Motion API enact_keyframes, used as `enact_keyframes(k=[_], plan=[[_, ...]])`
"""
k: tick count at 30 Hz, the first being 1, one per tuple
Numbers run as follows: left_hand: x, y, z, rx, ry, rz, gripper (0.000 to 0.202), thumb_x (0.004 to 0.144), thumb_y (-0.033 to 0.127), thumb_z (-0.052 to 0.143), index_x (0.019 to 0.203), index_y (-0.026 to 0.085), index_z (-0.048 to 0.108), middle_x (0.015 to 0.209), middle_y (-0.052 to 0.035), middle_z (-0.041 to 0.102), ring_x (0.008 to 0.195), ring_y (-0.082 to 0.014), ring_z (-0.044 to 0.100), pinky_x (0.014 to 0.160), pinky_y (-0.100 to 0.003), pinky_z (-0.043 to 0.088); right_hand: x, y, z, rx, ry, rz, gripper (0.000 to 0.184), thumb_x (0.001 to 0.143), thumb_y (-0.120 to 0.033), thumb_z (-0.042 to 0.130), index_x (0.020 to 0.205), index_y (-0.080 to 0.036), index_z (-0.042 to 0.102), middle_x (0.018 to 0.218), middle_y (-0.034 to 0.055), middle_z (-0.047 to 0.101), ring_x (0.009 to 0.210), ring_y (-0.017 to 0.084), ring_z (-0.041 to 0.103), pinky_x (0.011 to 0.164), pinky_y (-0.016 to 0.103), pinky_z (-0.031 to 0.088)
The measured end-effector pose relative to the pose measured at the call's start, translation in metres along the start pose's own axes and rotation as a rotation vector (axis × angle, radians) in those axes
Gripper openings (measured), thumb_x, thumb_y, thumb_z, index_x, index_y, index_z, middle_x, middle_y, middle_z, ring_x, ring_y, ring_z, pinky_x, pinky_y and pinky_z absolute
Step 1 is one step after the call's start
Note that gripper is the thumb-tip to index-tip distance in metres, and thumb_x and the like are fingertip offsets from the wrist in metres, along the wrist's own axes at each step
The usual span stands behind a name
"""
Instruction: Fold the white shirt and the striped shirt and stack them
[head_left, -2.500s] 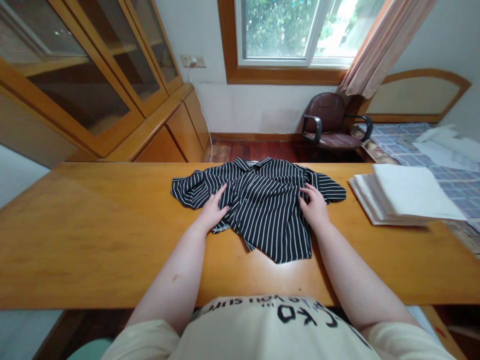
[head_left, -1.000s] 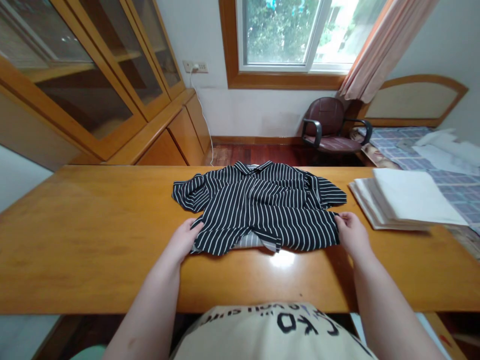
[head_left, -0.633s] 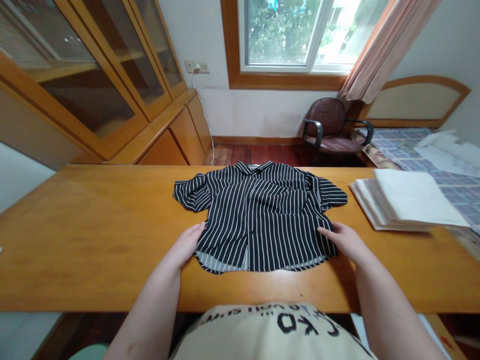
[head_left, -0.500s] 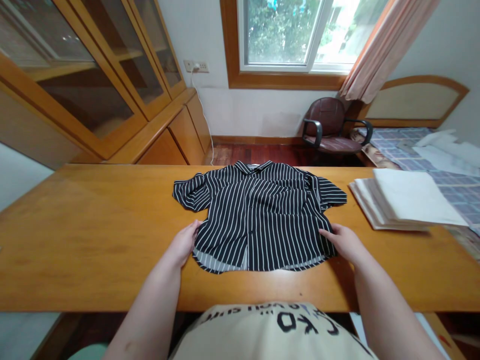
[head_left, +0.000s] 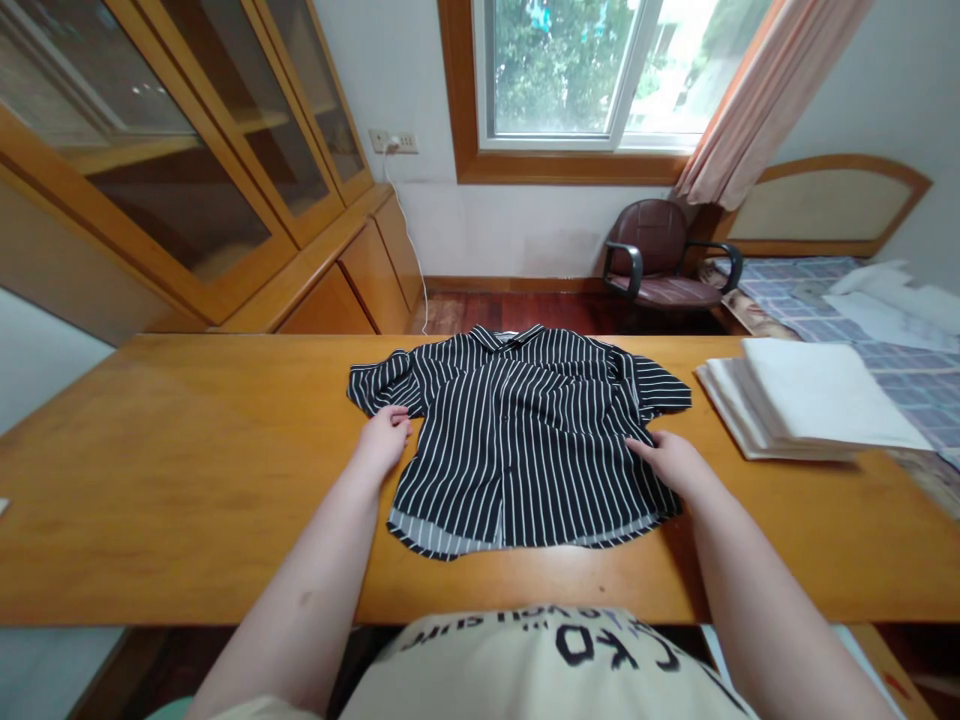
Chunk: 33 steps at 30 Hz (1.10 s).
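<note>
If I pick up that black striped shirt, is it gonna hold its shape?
Probably not: the striped shirt looks floppy, with soft creases across its chest. It's likely light, as the cloth looks thin. Pushed along the table, it would probably bunch up, since it lies loose and unfolded.

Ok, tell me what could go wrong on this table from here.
The striped shirt is creased across the chest near the right hand; pressing might set those folds. Its collar lies by the far edge of the table, so a push could send it over. The white stack seems to overhang the right edge and might fall if bumped.
</note>
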<state>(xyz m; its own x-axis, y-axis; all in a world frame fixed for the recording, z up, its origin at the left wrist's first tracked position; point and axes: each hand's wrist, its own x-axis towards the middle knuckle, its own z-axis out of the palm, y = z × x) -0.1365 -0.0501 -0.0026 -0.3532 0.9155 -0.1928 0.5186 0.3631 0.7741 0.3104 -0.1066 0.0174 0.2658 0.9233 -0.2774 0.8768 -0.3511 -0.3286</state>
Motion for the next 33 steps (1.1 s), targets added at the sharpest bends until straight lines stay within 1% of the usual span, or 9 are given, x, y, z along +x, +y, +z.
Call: enact_keyframes(k=[4, 6, 10, 18, 23, 25, 27, 29, 33], plan=[[0.001, 0.010, 0.008, 0.367, -0.020, 0.434, 0.035, 0.082, 0.019, 0.051, 0.115, 0.017, 0.063, 0.125, -0.0114, 0.061, 0.117, -0.0243, 0.055, 0.104, -0.039, 0.039, 0.003, 0.004, 0.012, -0.037, 0.038, 0.022, 0.037, 0.089, -0.041, 0.044, 0.090, -0.012, 0.067, 0.083, 0.0134, 0.069, 0.082, 0.025, 0.064, 0.067, 0.030, 0.042], [0.000, 0.010, 0.013, 0.537, -0.067, 0.528, 0.037, 0.085, 0.024, 0.048, 0.118, 0.016, 0.063, 0.131, -0.0117, 0.057, 0.124, -0.0263, 0.049, 0.108, -0.041, 0.034, 0.005, 0.009, 0.016, -0.073, 0.055, 0.037, 0.038, 0.091, -0.039, 0.041, 0.090, -0.011, 0.067, 0.085, 0.0151, 0.069, 0.084, 0.026, 0.064, 0.067, 0.030, 0.042], [0.009, 0.001, 0.011, 0.671, -0.066, 0.469, 0.043, 0.091, 0.031, 0.037, 0.126, 0.017, 0.058, 0.139, -0.0106, 0.050, 0.128, -0.0261, 0.045, 0.109, -0.042, 0.033, 0.007, 0.021, 0.014, -0.112, 0.027, 0.046, 0.037, 0.092, -0.034, 0.038, 0.089, -0.011, 0.067, 0.088, 0.0160, 0.069, 0.086, 0.025, 0.064, 0.069, 0.029, 0.042], [0.049, -0.016, -0.021, 0.732, -0.008, 0.306, 0.046, 0.091, 0.040, 0.034, 0.130, 0.022, 0.053, 0.140, -0.0103, 0.048, 0.125, -0.0298, 0.047, 0.103, -0.045, 0.037, 0.009, 0.045, 0.000, -0.184, -0.009, 0.129, 0.037, 0.091, -0.030, 0.039, 0.088, -0.010, 0.069, 0.093, 0.0188, 0.070, 0.088, 0.025, 0.066, 0.074, 0.031, 0.045], [0.040, -0.018, -0.015, 0.753, 0.072, 0.273, 0.060, 0.088, 0.041, 0.044, 0.140, 0.013, 0.040, 0.149, -0.0203, 0.031, 0.135, -0.0367, 0.032, 0.107, -0.052, 0.030, 0.002, 0.047, 0.000, -0.197, 0.014, 0.187, 0.037, 0.087, -0.040, 0.046, 0.088, -0.011, 0.068, 0.087, 0.0189, 0.069, 0.083, 0.028, 0.066, 0.070, 0.035, 0.047], [0.028, -0.012, -0.010, 0.708, 0.164, 0.256, 0.060, 0.085, 0.040, 0.047, 0.137, 0.010, 0.043, 0.144, -0.0230, 0.037, 0.131, -0.0362, 0.038, 0.105, -0.049, 0.034, -0.003, 0.044, 0.000, -0.208, 0.122, 0.193, 0.040, 0.086, -0.044, 0.046, 0.093, -0.011, 0.066, 0.088, 0.0190, 0.068, 0.085, 0.030, 0.065, 0.071, 0.038, 0.047], [0.014, -0.004, -0.005, 0.664, 0.208, 0.261, 0.053, 0.084, 0.038, 0.048, 0.129, 0.009, 0.051, 0.133, -0.0217, 0.050, 0.124, -0.0337, 0.046, 0.102, -0.046, 0.038, -0.008, 0.039, -0.002, -0.212, 0.300, 0.121, 0.041, 0.085, -0.045, 0.047, 0.100, -0.010, 0.064, 0.095, 0.0195, 0.067, 0.092, 0.032, 0.063, 0.077, 0.041, 0.047], [0.000, 0.006, 0.000, 0.648, 0.171, 0.296, 0.048, 0.085, 0.037, 0.047, 0.123, 0.010, 0.055, 0.124, -0.0194, 0.056, 0.119, -0.0316, 0.050, 0.101, -0.044, 0.040, -0.009, 0.031, -0.005, -0.172, 0.444, -0.029, 0.040, 0.085, -0.043, 0.048, 0.104, -0.010, 0.061, 0.103, 0.0193, 0.065, 0.100, 0.032, 0.060, 0.085, 0.042, 0.046], [-0.024, 0.019, 0.021, 0.688, -0.061, 0.481, 0.053, 0.089, 0.042, 0.042, 0.131, 0.012, 0.050, 0.141, -0.0171, 0.045, 0.131, -0.0306, 0.039, 0.107, -0.045, 0.033, -0.003, 0.002, -0.003, -0.009, 0.473, -0.337, 0.038, 0.086, -0.041, 0.048, 0.110, -0.013, 0.058, 0.109, 0.0156, 0.063, 0.105, 0.028, 0.058, 0.093, 0.041, 0.045]])
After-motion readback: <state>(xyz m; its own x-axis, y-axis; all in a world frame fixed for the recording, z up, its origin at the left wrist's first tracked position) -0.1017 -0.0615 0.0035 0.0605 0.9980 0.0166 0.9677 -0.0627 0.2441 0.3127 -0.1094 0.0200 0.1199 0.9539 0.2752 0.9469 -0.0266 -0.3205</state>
